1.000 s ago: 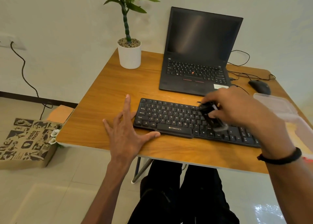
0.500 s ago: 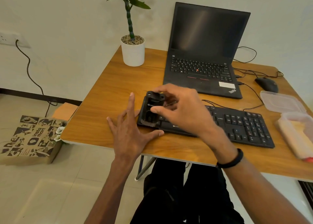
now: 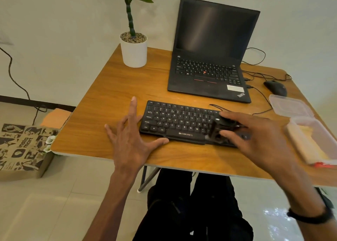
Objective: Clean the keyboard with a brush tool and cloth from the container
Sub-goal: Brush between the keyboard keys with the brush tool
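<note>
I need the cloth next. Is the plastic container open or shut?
Open. The container holds something pale and has no cover on; its clear lid lies on the table just behind it.

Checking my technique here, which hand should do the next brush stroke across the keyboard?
Right. The right hand already grips the brush tool over the keyboard, while the left hand lies flat, bracing the keyboard's left end.
</note>
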Tool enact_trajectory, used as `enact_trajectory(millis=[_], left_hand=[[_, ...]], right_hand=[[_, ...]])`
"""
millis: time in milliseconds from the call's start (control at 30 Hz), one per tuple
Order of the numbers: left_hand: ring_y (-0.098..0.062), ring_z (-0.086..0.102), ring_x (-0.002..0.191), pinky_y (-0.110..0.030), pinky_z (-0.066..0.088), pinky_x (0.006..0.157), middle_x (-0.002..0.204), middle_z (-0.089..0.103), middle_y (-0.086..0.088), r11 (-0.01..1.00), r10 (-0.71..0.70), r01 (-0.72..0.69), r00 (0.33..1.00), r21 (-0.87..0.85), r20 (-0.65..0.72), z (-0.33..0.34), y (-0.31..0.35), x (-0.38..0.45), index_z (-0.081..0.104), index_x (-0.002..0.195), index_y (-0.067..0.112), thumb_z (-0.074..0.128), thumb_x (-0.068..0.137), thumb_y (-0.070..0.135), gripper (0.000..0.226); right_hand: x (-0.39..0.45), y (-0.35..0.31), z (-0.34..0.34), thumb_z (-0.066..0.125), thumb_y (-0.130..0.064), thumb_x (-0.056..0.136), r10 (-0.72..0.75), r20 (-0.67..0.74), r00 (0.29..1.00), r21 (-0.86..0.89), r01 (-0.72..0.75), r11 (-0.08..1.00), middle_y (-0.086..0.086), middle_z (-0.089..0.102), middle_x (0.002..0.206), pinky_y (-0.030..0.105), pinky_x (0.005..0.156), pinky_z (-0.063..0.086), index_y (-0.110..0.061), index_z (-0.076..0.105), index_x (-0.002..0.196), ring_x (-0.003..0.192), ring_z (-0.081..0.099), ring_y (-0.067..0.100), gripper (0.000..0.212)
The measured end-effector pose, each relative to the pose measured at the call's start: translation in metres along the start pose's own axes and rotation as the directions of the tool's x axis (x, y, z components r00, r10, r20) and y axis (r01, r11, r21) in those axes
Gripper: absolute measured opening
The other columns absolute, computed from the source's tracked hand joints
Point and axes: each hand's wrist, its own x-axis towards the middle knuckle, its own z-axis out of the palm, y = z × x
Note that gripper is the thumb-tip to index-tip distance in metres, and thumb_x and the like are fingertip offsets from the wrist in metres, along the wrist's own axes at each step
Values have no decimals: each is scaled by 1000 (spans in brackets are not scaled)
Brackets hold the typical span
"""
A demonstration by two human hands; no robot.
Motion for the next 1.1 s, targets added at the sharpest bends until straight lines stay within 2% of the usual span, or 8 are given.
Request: enact_trajectory(millis=[133,333,500,600,700,833,933,1100], left_hand=[[-24,31,150,-74,1,119,152,52,1,996,65,-63,997,60,-34,2,2,-3,-3,162,42,73,52,86,141],[-23,40,146,-69,2,122,145,59,6,857,501,-498,865,136,9,49,61,-28,66,131,31,64,84,72,62],[-21,37,149,-73,4,120,149,56,7,759,632,-650,750,40,194,104,112,-49,64,130,35,63,93,57,43],[-23,35,150,-74,4,119,149,55,4,775,610,-631,763,40,215,116,114,-49,65,129,36,64,95,53,39],[-25,35,150,-75,6,118,148,55,2,785,600,-619,773,37,206,118,109,-49,68,126,36,67,94,51,35],[-26,35,150,-76,8,117,148,54,1,787,600,-616,777,34,192,120,108,-51,69,124,37,66,93,52,34],[-26,36,149,-76,11,117,148,54,1,787,599,-616,776,33,195,120,107,-51,70,123,36,67,93,52,34],[-27,36,149,-76,12,117,149,54,1,797,587,-603,787,38,188,120,108,-52,70,122,37,68,91,52,35]], right_hand=[[-23,32,-34,84,-18,79,120,-73,990,-128,-129,983,4,75,113,28,80,56,-18,69,129,84,71,12,52],[-15,55,-46,85,-19,81,307,-149,940,142,-287,947,-24,65,103,1,74,49,-35,64,122,94,67,-9,49],[7,75,-39,85,-21,82,290,-56,955,158,-278,947,-17,71,110,8,85,53,-28,68,123,99,65,-12,45],[15,81,-42,80,-19,87,291,-39,956,42,-289,956,-13,67,115,1,78,46,-36,63,126,95,61,-9,46],[18,78,-53,79,-16,88,222,-102,970,-124,-234,964,-2,71,120,14,88,50,-24,66,133,103,65,7,48],[18,74,-59,80,-19,87,248,25,968,-23,-248,969,-12,68,115,10,91,50,-29,66,133,102,64,3,50],[16,80,-52,78,-19,89,260,12,965,-95,-258,961,-2,72,121,32,100,55,-28,63,136,110,67,12,50],[14,77,-55,80,-27,87,231,-109,967,-188,-248,950,1,74,119,39,96,58,-23,65,137,107,69,17,51]])
